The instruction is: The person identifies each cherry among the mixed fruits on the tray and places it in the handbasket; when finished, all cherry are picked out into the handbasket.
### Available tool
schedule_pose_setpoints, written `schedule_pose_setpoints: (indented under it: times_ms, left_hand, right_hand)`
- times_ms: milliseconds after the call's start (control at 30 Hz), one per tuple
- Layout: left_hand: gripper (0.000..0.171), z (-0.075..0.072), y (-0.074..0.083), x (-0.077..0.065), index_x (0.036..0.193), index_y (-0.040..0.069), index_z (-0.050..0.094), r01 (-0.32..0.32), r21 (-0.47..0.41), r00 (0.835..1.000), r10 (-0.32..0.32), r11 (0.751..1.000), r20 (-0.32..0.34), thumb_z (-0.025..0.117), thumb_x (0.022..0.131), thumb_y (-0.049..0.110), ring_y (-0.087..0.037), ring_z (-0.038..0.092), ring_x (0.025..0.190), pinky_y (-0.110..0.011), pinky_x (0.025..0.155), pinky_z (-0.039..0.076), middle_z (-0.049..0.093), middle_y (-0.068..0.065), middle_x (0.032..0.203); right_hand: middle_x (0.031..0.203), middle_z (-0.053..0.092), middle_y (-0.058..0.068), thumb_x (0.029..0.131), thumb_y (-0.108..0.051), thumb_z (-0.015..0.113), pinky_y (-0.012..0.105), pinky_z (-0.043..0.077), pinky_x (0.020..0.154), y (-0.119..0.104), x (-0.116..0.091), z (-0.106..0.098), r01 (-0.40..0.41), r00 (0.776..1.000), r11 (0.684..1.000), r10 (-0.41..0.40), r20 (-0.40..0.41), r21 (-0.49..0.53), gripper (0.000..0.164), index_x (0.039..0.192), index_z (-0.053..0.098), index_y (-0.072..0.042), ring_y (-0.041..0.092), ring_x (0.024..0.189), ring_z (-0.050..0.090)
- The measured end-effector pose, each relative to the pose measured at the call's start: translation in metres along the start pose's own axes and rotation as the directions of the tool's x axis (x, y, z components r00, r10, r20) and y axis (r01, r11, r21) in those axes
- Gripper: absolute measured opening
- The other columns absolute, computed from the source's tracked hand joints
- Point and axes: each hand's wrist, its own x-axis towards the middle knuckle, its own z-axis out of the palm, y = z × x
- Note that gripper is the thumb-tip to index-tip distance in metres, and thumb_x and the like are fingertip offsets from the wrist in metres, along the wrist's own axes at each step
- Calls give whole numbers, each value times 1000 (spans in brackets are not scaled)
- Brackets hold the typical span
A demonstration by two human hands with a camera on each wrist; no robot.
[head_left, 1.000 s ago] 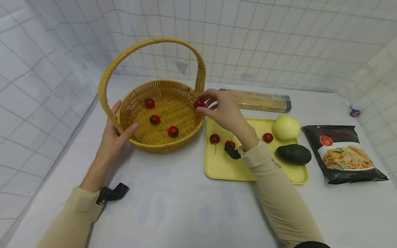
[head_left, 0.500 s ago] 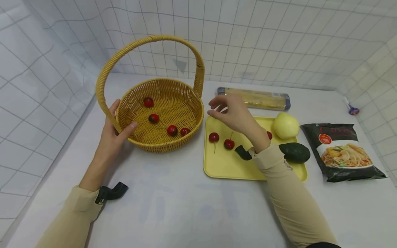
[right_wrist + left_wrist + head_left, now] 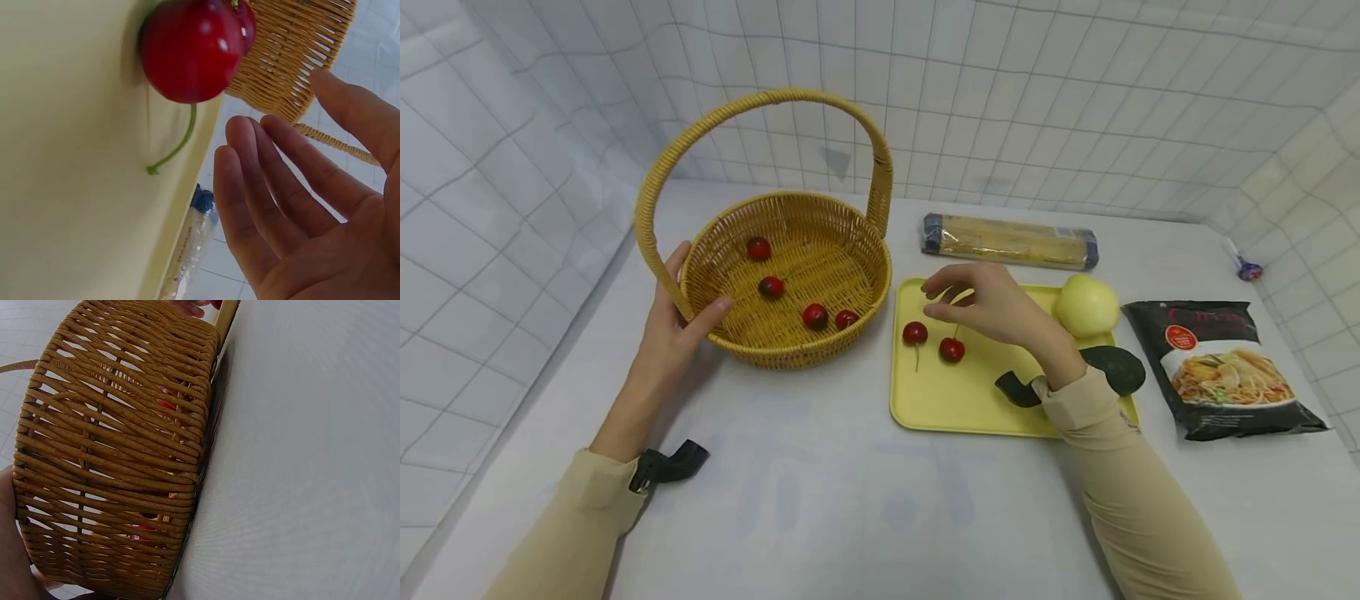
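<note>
My left hand [image 3: 681,333] grips the left rim of a round wicker basket [image 3: 805,354], thumb over the inside and fingers outside. Its tall handle arches above it. Several dark red cherries [image 3: 815,317] lie inside. In the left wrist view the woven wall [image 3: 119,437] fills much of the frame. My right hand [image 3: 992,304] hovers over the yellow tray [image 3: 955,408], fingers slightly bent and holding nothing. Below and left of it, two cherries with green stems, one a left cherry [image 3: 914,333] and one a right cherry [image 3: 952,350], lie on the tray. The right wrist view shows a cherry [image 3: 190,53] close by the fingertips.
A pale yellow-green round fruit [image 3: 1087,306] and a dark green avocado [image 3: 1116,370] sit at the tray's right side. Behind the tray lies a long wrapped pack [image 3: 1011,242]. A black noodle bag [image 3: 1225,371] lies to the right, a small wrapped lollipop [image 3: 1249,270] beyond it.
My right hand has let go of a cherry, which now lies in the basket near its right front wall. The hand has since moved right and nearer, over the tray. My left hand stays put.
</note>
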Motion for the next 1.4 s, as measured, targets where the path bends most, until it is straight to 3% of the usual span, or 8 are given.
schedule_pose_setpoints:
  times_ms: [167, 533, 1067, 1267, 1400]
  left_hand:
    - [88, -2, 0, 0, 169, 39, 7, 1, 6, 1000, -1, 1000, 3, 64, 103, 27, -37, 29, 157, -52, 123, 27, 24, -9, 174]
    - [87, -2, 0, 0, 169, 39, 7, 3, 18, 1000, -3, 1000, 5, 63, 103, 27, -37, 30, 157, -44, 122, 30, 25, -10, 173]
    - [87, 0, -1, -3, 169, 40, 8, 13, 19, 1000, -13, 1000, 0, 64, 103, 28, -37, 29, 157, -50, 123, 27, 24, -8, 174]
    - [86, -1, 2, -3, 167, 44, 9, 23, 28, 1000, -23, 999, 0, 64, 103, 30, -35, 27, 158, -53, 124, 25, 24, -6, 174]
    - [88, -1, -1, -3, 169, 39, 8, 6, 18, 1000, -6, 1000, -4, 64, 103, 27, -38, 27, 158, -51, 125, 24, 23, -9, 174]
  right_hand:
    - [113, 77, 3, 96, -21, 80, 39, 58, 93, 1, 4, 6, 9, 999, 1000, -10, 50, 27, 32, 124, 74, -5, 18, 104, 71]
    - [98, 78, -2, 88, -19, 87, 33, 55, 77, 0, 5, 21, -5, 993, 1000, 8, 120, -27, 27, 113, 80, -13, 14, 91, 71]
    - [97, 76, -2, 91, -16, 84, 33, 56, 67, -1, 4, 26, 8, 992, 1000, -4, 125, -28, 19, 110, 80, -14, 17, 81, 70]
    - [96, 77, -4, 90, -18, 84, 34, 58, 74, -1, 5, 22, 17, 996, 997, -11, 87, -70, 18, 107, 80, -15, 15, 83, 71]
    - [99, 77, -2, 90, -17, 83, 36, 59, 85, -3, 6, 10, 49, 998, 994, -44, 52, -99, 19, 108, 79, -13, 15, 91, 69]
